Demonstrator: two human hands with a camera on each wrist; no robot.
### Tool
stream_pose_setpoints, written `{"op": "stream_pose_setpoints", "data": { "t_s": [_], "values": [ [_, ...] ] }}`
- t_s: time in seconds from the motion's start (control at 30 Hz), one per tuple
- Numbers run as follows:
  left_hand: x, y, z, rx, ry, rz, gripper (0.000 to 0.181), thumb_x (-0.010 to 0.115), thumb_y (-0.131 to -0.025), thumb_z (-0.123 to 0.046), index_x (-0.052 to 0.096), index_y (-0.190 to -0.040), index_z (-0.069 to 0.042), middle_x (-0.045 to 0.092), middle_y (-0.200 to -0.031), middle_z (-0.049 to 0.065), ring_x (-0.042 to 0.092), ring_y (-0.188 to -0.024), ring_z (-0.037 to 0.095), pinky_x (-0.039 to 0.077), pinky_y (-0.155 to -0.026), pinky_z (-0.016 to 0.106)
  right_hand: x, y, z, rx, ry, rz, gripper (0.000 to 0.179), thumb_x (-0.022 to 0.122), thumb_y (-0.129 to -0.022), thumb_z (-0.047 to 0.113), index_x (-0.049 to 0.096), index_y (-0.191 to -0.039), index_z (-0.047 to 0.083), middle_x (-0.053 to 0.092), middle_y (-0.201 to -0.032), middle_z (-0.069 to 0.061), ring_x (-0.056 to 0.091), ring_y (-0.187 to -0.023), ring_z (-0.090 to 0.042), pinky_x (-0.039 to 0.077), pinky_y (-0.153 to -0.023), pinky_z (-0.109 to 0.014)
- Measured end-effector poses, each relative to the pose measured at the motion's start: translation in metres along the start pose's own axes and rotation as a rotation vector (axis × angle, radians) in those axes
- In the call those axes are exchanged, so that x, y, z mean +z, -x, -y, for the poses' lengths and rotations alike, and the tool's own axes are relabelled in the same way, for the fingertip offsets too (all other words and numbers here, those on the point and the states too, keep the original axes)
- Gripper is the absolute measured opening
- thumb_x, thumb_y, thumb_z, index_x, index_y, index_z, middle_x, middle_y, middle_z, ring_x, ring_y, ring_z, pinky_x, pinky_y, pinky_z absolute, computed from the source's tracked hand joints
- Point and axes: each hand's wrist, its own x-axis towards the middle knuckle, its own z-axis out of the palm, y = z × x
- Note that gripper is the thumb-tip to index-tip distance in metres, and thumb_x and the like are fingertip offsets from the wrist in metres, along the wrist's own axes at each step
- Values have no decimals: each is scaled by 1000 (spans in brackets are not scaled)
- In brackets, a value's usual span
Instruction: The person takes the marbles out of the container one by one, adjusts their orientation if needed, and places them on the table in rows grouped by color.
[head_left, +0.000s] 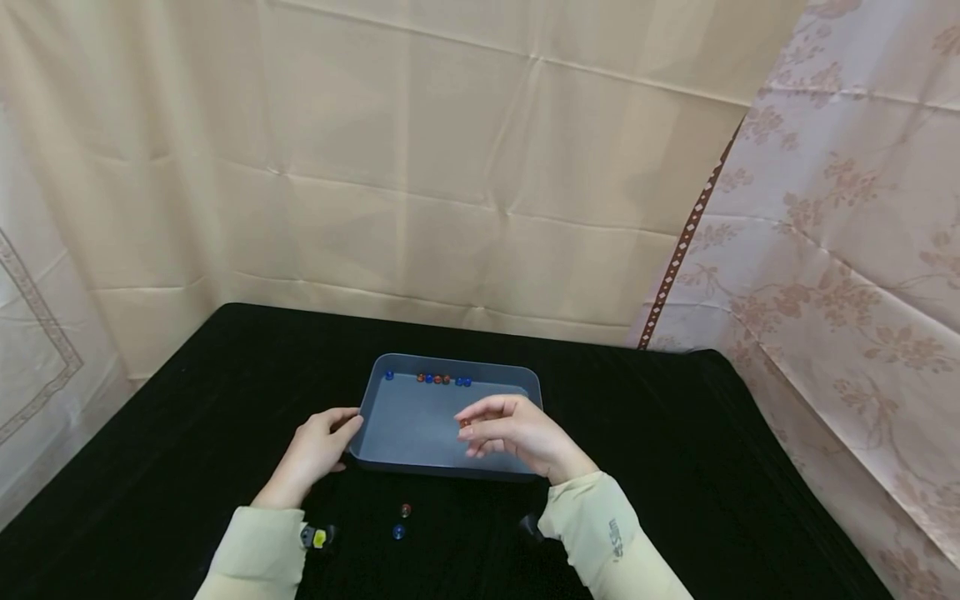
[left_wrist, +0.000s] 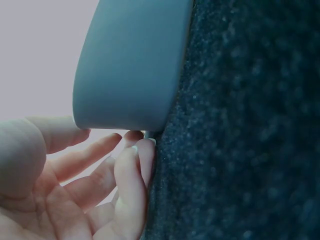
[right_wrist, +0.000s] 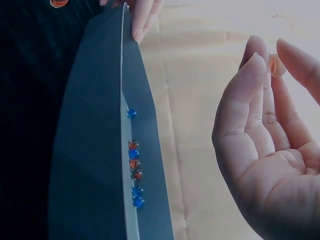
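You have one tray, two hands, five blue marbles — four in tray, one outside; five red marbles — three in tray, one outside, one held.

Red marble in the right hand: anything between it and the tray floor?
Nothing visible, though the right hand, pinching the red marble over the tray, hides some floor in the head view. Marbles inside sit near the far wall; the left hand touches the left end.

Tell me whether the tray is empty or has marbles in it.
Not empty: seven marbles lie inside the tray, along its far wall.
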Motion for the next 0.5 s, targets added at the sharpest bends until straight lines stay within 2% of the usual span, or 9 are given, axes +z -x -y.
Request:
{"op": "stream_pose_setpoints", "data": {
  "t_s": [0.17, 0.5],
  "values": [
    [0, 0, 0, -3, 2, 4, 48, 45, -106, -28, 46, -142, 4, 60, -127, 25, 67, -99, 25, 61, -74, 37, 2, 2, -2, 3, 8, 20, 20, 65, -91, 6, 69, -110, 5, 72, -89, 2, 69, -76, -12, 59, -74, -26],
    [1, 0, -1, -7, 3, 0, 47, 44, -106, -26, 46, -141, 4, 60, -127, 26, 67, -100, 26, 61, -75, 39, 7, 7, -11, 30, -10, 60, 16, 66, -90, 5, 70, -106, 7, 75, -90, 2, 69, -72, -10, 59, -68, -24]
  ]
}}
